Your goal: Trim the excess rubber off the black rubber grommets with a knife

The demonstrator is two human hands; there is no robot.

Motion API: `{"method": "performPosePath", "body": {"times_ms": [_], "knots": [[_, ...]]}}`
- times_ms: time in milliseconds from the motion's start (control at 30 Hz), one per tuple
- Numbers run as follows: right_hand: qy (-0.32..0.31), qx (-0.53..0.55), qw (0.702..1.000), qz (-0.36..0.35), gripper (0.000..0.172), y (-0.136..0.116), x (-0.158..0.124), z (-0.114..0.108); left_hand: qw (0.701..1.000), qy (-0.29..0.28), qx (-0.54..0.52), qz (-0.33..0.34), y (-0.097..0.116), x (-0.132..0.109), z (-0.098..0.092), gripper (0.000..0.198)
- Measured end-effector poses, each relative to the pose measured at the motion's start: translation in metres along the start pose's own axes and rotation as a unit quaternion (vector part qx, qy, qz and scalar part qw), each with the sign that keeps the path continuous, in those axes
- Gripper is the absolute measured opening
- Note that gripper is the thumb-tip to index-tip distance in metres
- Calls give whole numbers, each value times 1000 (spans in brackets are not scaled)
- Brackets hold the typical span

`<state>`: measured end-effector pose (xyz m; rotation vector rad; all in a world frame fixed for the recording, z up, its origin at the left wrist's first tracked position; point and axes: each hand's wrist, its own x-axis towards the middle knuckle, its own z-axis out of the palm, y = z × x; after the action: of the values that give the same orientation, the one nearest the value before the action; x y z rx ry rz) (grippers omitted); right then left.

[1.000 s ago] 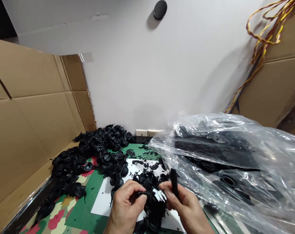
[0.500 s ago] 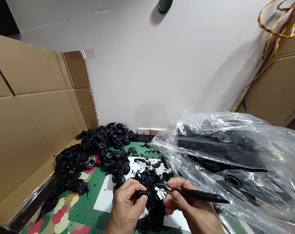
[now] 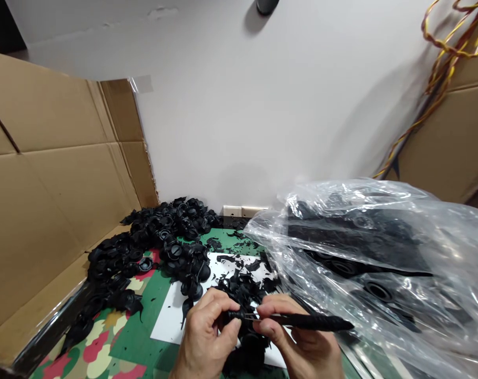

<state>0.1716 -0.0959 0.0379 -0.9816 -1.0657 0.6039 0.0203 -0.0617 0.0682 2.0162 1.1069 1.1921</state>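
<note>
Low in the middle, my left hand (image 3: 209,334) pinches a small black ribbed rubber part (image 3: 234,315) between thumb and fingertips, which partly cover it. My right hand (image 3: 297,331) is closed around black-handled tweezers (image 3: 313,321), a tool with thin metal prongs. The prong tips reach left to the rubber part and appear to touch it. Under and beyond both hands lies a heap of black rubber scraps (image 3: 242,287) on a white sheet (image 3: 165,321).
A large pile of black ribbed rubber parts (image 3: 175,226) spreads along the left. A cardboard panel (image 3: 65,184) stands there. On the right lies a clear plastic bag (image 3: 380,231) with black parts inside. Twisted yellow-brown wires (image 3: 439,87) hang at upper right.
My right hand has moved left with the tweezers, bringing the prongs from a gap away up to the rubber part. My left hand holds nearly still.
</note>
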Motion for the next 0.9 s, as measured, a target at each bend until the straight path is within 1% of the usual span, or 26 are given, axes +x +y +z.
{"method": "performPosePath", "body": {"times_ms": [100, 300, 467, 567, 633, 667, 733, 800, 833, 867, 900], "knots": [[-8, -19, 1000, -20, 19, -2, 1, 2, 1000, -9, 12, 1, -1, -1, 1, 18], [-14, -13, 1000, -24, 17, -4, 1, 4, 1000, -12, 24, 3, -1, -1, 1, 18], [-21, -39, 998, -42, 16, -5, 2, 5, 999, -13, 38, 16, -1, -3, 1, 18], [-38, -74, 993, -79, 19, -6, -1, 9, 999, -9, 34, 22, -2, -4, 2, 18], [-50, -126, 982, -134, 22, -7, -3, 10, 999, -3, 24, 24, -4, -5, 3, 18], [-50, -158, 971, -171, 20, -8, -2, 9, 1000, -1, 17, 24, -5, -6, 4, 18], [-35, -220, 941, -254, 12, -8, 4, 3, 1000, -3, 0, 22, -8, -9, 5, 18], [-1, -254, 920, -299, 10, -7, 15, -7, 1000, -4, -14, 13, -10, -11, 5, 16], [22, -259, 920, -292, 9, -7, 20, -12, 1000, 1, -19, 4, -10, -11, 5, 15], [39, -255, 928, -269, 6, -5, 25, -17, 1000, 7, -23, -7, -10, -11, 5, 14], [51, -246, 941, -227, 7, -4, 29, -21, 999, 15, -28, -20, -10, -10, 4, 13]]}}
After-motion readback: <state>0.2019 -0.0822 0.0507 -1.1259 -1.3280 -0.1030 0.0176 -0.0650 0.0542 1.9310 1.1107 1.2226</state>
